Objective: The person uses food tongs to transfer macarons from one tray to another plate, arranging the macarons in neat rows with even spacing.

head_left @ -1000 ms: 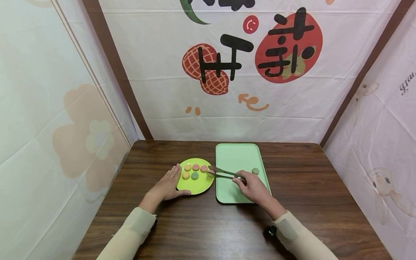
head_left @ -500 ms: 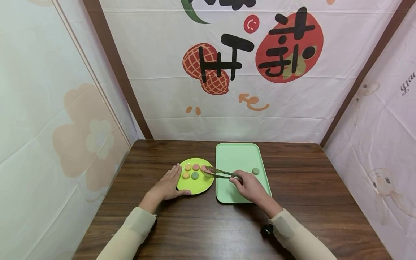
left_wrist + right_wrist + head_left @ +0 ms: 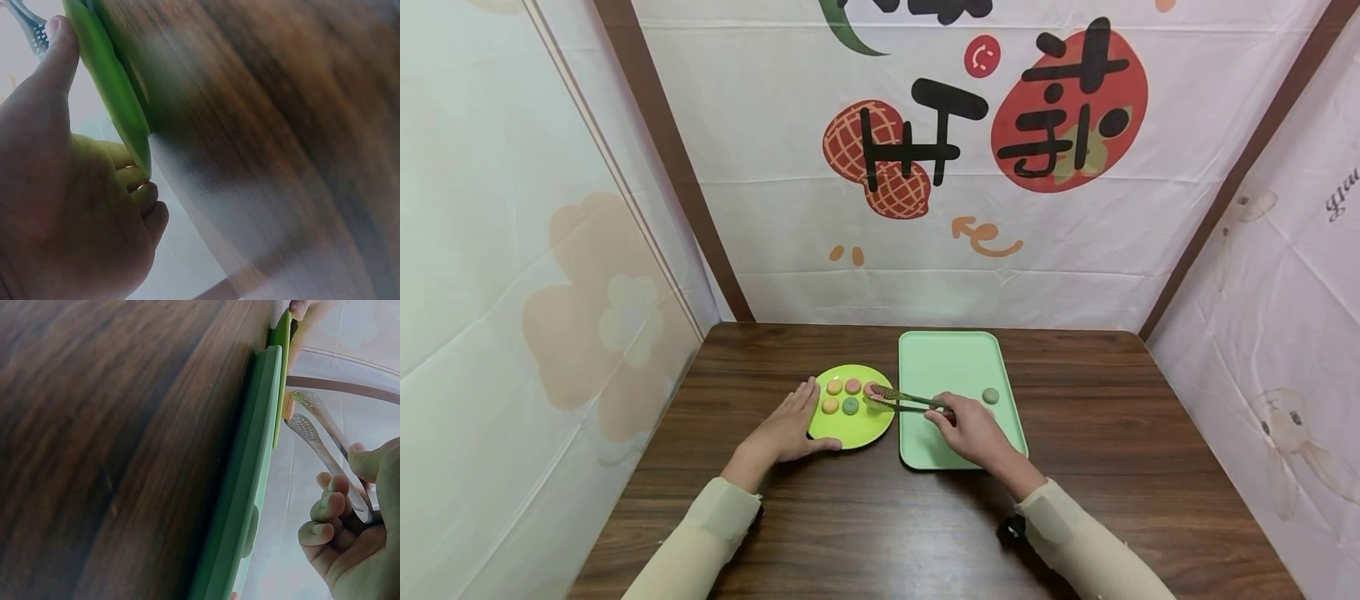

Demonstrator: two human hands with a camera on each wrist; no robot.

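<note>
My left hand [image 3: 787,427] rests at the left rim of a lime-green plate [image 3: 857,433], fingers extended along the edge and thumb at its near side. Several small macarons in yellow, pink and green sit on the plate, among them a green macaron [image 3: 850,406]. My right hand [image 3: 972,429] holds metal tongs [image 3: 913,402] by their rear end, over a mint-green tray [image 3: 951,354]. The perforated heads of the tongs reach over the plate's right side, partly covering a pink macaron [image 3: 870,389]. In the right wrist view the tongs' heads [image 3: 303,427] stand apart.
A green macaron [image 3: 990,396] lies near the tray's right edge, with a pinkish piece beside my right hand. The tray stands close to the plate's right side on a dark wooden table [image 3: 880,525]. Printed cloth walls [image 3: 775,233] enclose the table's back and sides.
My right hand and the tongs have shifted slightly left, so the tongs' heads reach further over the plate. The left hand has stayed at the plate's rim.
</note>
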